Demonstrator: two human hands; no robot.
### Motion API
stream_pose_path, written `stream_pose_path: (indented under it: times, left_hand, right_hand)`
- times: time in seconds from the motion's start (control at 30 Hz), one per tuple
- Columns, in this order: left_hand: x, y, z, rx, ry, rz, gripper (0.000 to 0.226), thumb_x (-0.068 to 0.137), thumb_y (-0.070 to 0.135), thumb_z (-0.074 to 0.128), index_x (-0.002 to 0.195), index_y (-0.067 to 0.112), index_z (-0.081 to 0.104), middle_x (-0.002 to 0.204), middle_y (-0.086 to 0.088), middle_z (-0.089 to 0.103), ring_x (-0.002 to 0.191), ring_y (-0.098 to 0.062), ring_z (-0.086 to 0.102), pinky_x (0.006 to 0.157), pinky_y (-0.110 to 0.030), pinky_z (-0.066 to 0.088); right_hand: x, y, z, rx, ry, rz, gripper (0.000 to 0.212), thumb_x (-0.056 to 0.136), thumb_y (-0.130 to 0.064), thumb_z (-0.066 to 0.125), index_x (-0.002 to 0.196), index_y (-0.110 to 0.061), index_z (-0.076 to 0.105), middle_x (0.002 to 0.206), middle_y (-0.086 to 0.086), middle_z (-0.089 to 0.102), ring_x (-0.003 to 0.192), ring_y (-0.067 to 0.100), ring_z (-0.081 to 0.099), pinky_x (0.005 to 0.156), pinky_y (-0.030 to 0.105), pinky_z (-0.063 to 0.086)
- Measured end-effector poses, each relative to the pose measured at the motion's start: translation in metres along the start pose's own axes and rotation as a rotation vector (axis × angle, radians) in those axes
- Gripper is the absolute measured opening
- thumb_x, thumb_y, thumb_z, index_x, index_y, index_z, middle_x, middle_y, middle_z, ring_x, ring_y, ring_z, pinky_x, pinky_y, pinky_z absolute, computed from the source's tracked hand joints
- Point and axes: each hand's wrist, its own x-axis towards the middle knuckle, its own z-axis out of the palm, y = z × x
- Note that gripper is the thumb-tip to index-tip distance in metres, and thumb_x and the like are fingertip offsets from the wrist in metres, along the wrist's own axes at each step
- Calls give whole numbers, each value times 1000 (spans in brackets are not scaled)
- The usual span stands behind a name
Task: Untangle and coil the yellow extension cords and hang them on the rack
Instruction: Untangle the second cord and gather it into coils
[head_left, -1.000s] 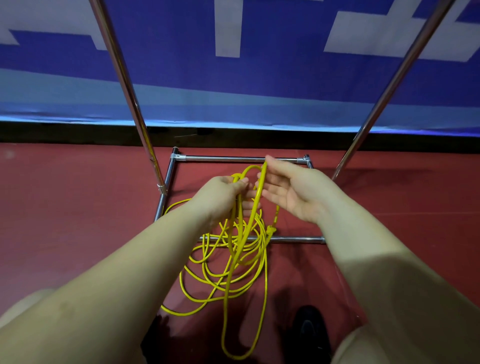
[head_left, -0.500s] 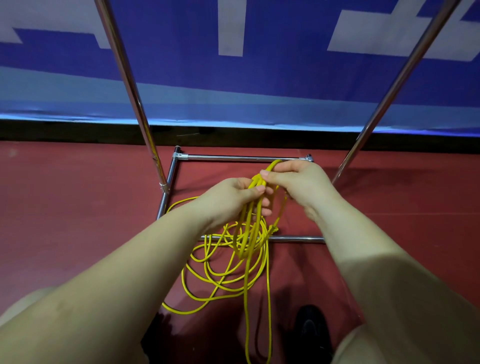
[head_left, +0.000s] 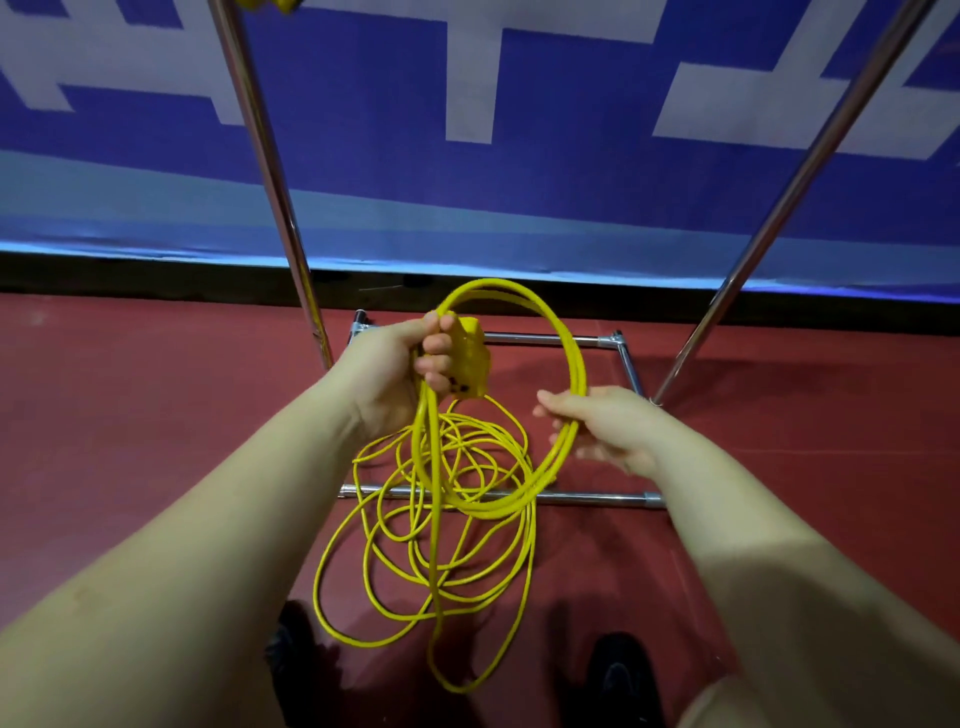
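My left hand (head_left: 410, 364) grips the top of a coil of yellow extension cord (head_left: 566, 364) together with its yellow socket block (head_left: 470, 361). The coil's loops arc up and round to the right. There my right hand (head_left: 602, 426) holds the loops, fingers curled round the strands. More yellow cord (head_left: 415, 545) lies in a loose tangle on the red floor below, with one long loop reaching towards my feet. The chrome rack's base frame (head_left: 550, 340) and its two upright poles (head_left: 270, 176) stand just beyond my hands.
A blue and white banner (head_left: 467, 130) hangs behind the rack. The right pole (head_left: 810, 171) leans up to the right. A bit of yellow shows at the top edge (head_left: 270, 4). My dark shoes (head_left: 618, 675) are at the bottom, on the red floor (head_left: 130, 415).
My hands have moved apart: the left rose with the gathered strands and socket block, the right slid out and down, opening the bunch into a wide round loop.
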Motion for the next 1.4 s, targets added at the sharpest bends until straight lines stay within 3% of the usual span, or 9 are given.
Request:
stream_pose_path:
  times: [0.13, 0.23, 0.43, 0.67, 0.77, 0.9, 1.17, 1.3, 1.4]
  left_hand:
    - [1, 15, -13, -128, 104, 51, 33, 102, 24, 31, 76, 16, 48, 51, 9, 36, 35, -1, 31, 34, -11, 28]
    - [1, 19, -20, -185, 170, 63, 32, 101, 23, 31, 75, 16, 48, 50, 9, 34, 35, -2, 30, 33, -12, 28]
    - [-6, 24, -24, -217, 160, 32, 32, 101, 23, 31, 74, 13, 47, 51, 8, 33, 35, -3, 30, 35, -13, 30]
    - [-2, 12, -18, -259, 189, 35, 36, 102, 24, 30, 71, 15, 45, 48, 7, 34, 35, -4, 31, 36, -13, 31]
    - [4, 7, -14, -310, 227, 87, 35, 103, 23, 29, 72, 16, 45, 47, 6, 35, 35, -5, 32, 38, -14, 34]
    - [12, 0, -4, -353, 294, 160, 36, 103, 22, 29, 70, 16, 44, 50, 5, 35, 36, -7, 35, 48, -19, 36]
    - [15, -6, 4, -385, 382, 213, 33, 103, 20, 32, 73, 14, 46, 53, 3, 43, 35, -7, 43, 47, -22, 46]
    - [13, 4, -2, -480, 391, 256, 33, 103, 12, 29, 72, 12, 42, 38, 3, 36, 34, -11, 51, 56, -30, 53]
    - [12, 20, -18, -597, 404, 295, 34, 99, 7, 27, 68, 15, 38, 37, 5, 30, 28, -8, 35, 42, -20, 42]
  right_hand:
    - [-12, -3, -3, 241, -217, 53, 15, 94, -22, 50, 86, -13, 58, 74, 4, 71, 70, 19, 70, 76, 34, 55]
    - [-16, -11, -9, 483, -110, -24, 15, 96, -11, 45, 88, -8, 58, 58, 1, 65, 54, 13, 67, 56, 28, 58]
    - [-18, -18, -31, 778, -43, -85, 23, 97, -17, 38, 80, -10, 53, 44, -6, 38, 37, 7, 39, 52, 20, 53]
    - [-3, -1, -8, 165, 379, -242, 21, 97, -21, 46, 96, -8, 62, 88, 8, 58, 76, 16, 58, 76, 29, 49]
    - [-9, -3, 10, -111, 491, -439, 31, 90, -26, 58, 115, -7, 58, 100, 1, 60, 90, 5, 59, 81, 15, 43]
    - [-29, -8, 48, -249, 294, -599, 18, 76, -34, 73, 81, -19, 65, 65, -11, 58, 51, -5, 49, 56, 9, 41]
    - [-22, -8, 61, -556, 255, -681, 6, 89, -21, 59, 92, -20, 54, 71, -12, 55, 63, 7, 52, 69, 28, 47]
    - [-25, -9, 57, -335, -144, -430, 22, 98, -25, 44, 77, -20, 48, 56, -2, 47, 47, 12, 49, 58, 30, 44]
    - [-24, 4, 36, -795, -320, -198, 28, 98, -28, 44, 76, -16, 56, 67, 3, 59, 63, 14, 55, 69, 32, 47]
